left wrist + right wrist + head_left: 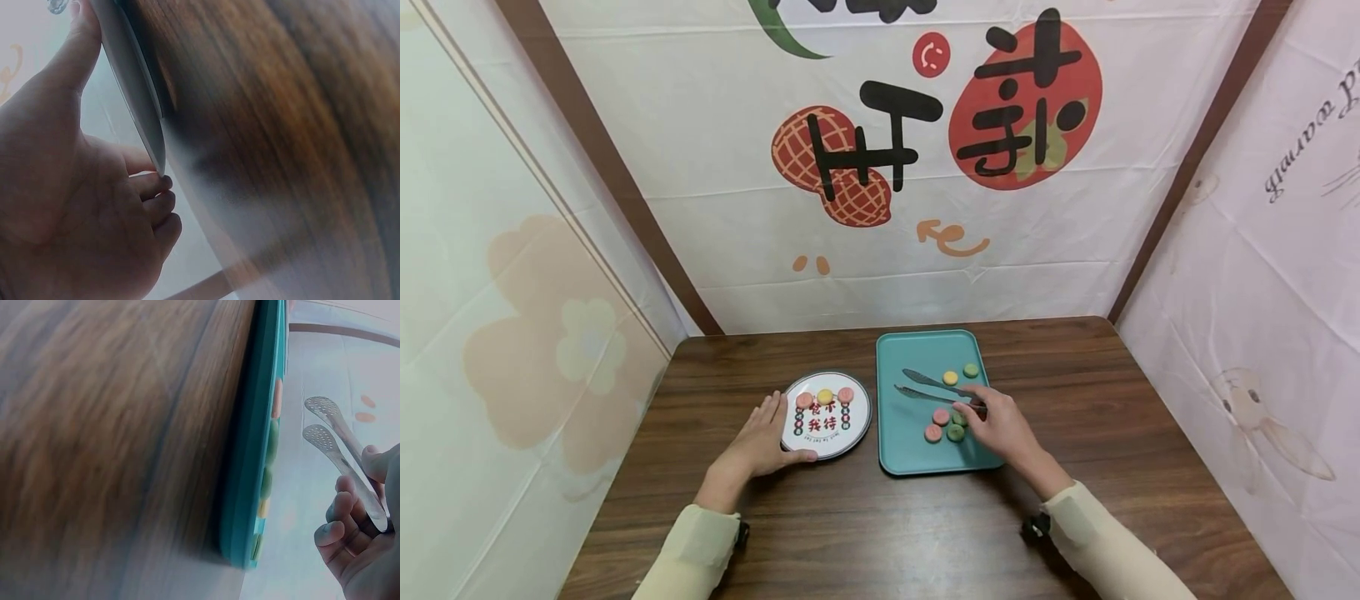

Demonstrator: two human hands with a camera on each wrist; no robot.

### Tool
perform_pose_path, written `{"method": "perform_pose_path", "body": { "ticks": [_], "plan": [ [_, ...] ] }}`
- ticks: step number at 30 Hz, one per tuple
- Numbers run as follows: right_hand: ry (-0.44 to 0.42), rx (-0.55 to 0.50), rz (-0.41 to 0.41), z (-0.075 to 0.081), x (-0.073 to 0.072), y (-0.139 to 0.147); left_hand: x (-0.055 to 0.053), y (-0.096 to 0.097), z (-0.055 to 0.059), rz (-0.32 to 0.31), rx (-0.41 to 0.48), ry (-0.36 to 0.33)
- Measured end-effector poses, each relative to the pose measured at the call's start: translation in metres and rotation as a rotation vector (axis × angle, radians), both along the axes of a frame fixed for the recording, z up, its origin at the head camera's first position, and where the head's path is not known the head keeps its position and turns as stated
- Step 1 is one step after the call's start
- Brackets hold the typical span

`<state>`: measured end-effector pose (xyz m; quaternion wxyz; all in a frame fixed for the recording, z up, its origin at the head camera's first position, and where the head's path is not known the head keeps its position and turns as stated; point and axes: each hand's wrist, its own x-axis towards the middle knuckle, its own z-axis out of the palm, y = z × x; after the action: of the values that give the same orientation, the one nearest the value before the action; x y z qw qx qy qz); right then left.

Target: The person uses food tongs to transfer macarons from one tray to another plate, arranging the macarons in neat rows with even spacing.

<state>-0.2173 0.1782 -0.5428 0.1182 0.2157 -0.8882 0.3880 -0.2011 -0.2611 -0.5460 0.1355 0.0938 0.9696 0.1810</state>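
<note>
My left hand [762, 437] rests against the left rim of a round white plate [829, 445] with printed characters, its thumb spread along the front edge. In the left wrist view, the thumb and fingers [164, 206] lie along the plate's edge [134, 94]. A pink macaron [804, 401], a yellow macaron [825, 397] and another pink macaron [846, 395] sit in a row on the plate. My right hand [1002, 423] holds metal food tongs [350, 465] with perforated tips, their arms spread apart and nothing between them. The tongs extend left over a teal tray [895, 442].
At the tray's back right lie a yellow macaron [951, 377] and a green macaron [971, 370]. Pink macarons [933, 433] and green macarons [955, 433] cluster near its front, close below the right hand. A printed cloth wall [880, 292] stands behind the wooden table [880, 533].
</note>
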Motion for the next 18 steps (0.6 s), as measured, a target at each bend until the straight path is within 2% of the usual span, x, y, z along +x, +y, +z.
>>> {"method": "perform_pose_path", "body": {
  "ticks": [18],
  "plan": [
    [-0.017, 0.014, -0.125, -0.006, 0.0, 0.035, -0.001, 0.0, -0.001, -0.002, -0.001, 0.0]
  ]
}}
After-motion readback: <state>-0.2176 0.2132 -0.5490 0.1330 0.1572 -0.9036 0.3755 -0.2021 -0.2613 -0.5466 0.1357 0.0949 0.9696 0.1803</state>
